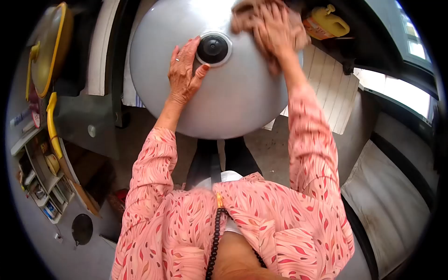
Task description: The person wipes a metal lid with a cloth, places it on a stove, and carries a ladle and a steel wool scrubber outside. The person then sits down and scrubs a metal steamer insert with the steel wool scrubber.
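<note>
A large round silver-grey pot lid [224, 102] fills the upper middle of the head view, with a black knob [213, 48] in a pale ring at its centre. My left hand [185, 70] lies on the lid just left of the knob, fingers stretched out and thumb apart, fingertips at the ring; a ring shows on one finger. At the lid's upper right edge my right hand [273, 32] presses down on a bunched brown cloth [245, 18]. Part of the cloth hangs over the rim, and the fingers partly cover it.
A yellow jug [326, 22] stands beyond my right hand. White slatted boards [326, 79] lie beneath the lid on the right. A yellow-rimmed glass lid [51, 51] hangs at left, above a wall shelf [44, 182] with small items. A padded seat [392, 205] is at right.
</note>
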Available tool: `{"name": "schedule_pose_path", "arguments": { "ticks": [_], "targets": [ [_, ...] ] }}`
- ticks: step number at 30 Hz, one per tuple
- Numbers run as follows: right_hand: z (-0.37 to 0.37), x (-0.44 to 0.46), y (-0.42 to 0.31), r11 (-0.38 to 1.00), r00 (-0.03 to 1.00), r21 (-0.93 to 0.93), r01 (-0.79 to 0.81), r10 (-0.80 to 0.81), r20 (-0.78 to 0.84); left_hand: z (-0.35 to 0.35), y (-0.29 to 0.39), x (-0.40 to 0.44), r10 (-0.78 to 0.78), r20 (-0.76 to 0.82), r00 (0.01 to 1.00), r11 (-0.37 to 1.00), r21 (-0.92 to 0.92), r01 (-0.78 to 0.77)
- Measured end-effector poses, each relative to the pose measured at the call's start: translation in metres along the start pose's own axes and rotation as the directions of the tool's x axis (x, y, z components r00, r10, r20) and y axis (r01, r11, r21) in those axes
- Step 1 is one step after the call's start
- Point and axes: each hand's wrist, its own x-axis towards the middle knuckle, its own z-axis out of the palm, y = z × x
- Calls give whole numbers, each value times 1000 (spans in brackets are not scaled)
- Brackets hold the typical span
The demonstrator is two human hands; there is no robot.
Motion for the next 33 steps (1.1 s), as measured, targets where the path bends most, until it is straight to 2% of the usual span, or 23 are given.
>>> {"name": "schedule_pose_path", "arguments": {
  "ticks": [2, 3, 4, 5, 7, 10, 11, 13, 15, 16, 18, 20, 22, 23, 24, 25, 26, 27, 28, 31, 32, 33],
  "targets": [
    [1, 54, -12, 996, 993, 72, -47, 38, 113, -1, 3, -1, 1, 8, 1000, 999, 48, -1],
    [-14, 51, -32, 993, 966, 44, -114, 100, 239, 0, 1, -3, -16, 19, 1000, 998, 62, 15],
    [-4, 34, -37, 1000, 997, 2, 27, -27, 74, 2, 0, -3, -28, 18, 999, 997, 77, 27],
    [10, 11, -39, 985, 982, -66, 160, -165, -91, 3, -1, -2, -38, 12, 999, 995, 89, 36],
    [-9, -45, -51, 982, 973, 11, 189, -185, -137, 2, 2, -1, -48, 18, 999, 993, 112, 46],
    [-34, -137, -52, 991, 991, 15, 136, -136, 7, 3, 1, 0, -3, 13, 1000, 992, 127, 2],
    [-40, -159, -47, 993, 987, 12, 117, -118, 113, 2, 1, 0, 13, 12, 1000, 991, 135, -15],
    [-47, -156, -37, 991, 982, 68, 117, -125, 141, -2, 7, 2, 35, 58, 998, 984, 170, -44],
    [-44, -108, -37, 996, 986, -20, 83, -79, 144, -4, 9, 1, 88, 110, 990, 970, 217, -110],
    [-33, -78, -34, 989, 988, -61, 132, -127, 85, -4, 9, 1, 75, 117, 990, 975, 198, -98],
    [-28, -7, -49, 967, 966, -25, 254, -253, 46, -5, 11, 2, 76, 112, 991, 975, 200, -98],
    [12, 55, -62, 895, 895, -30, 446, -446, -17, -4, 13, 3, 72, 117, 990, 975, 199, -95],
    [23, 105, -87, 897, 897, -9, 441, -440, 44, -4, 12, 2, 60, 128, 990, 976, 200, -85],
    [41, 132, -89, 930, 919, 104, 353, -366, 150, -3, 11, 3, 53, 132, 990, 977, 200, -79],
    [45, 147, -84, 940, 932, 164, 300, -325, 161, -3, 11, 4, 46, 139, 989, 978, 197, -73],
    [6, 156, -73, 839, 776, 190, 510, -544, 319, -3, 12, 3, 36, 143, 989, 979, 193, -63],
    [-1, 159, -62, 940, 917, 336, 56, -182, 355, -3, 12, 3, 25, 144, 989, 981, 187, -52],
    [18, 168, -36, 952, 908, 306, -18, -112, 404, -3, 12, 2, 20, 140, 990, 980, 194, -47],
    [10, 172, -17, 988, 856, 157, -6, -76, 511, -2, 12, 2, 16, 134, 991, 979, 199, -43],
    [29, 122, 76, 986, 915, 104, 132, -162, 370, -1, 10, 1, 19, 105, 994, 978, 204, -40],
    [42, 97, 113, 948, 917, 51, 313, -316, 245, 0, 10, 1, 22, 96, 995, 978, 203, -42],
    [44, 72, 131, 972, 950, 205, 115, -168, 262, 0, 10, 2, 32, 91, 995, 977, 207, -50]
  ]
}}
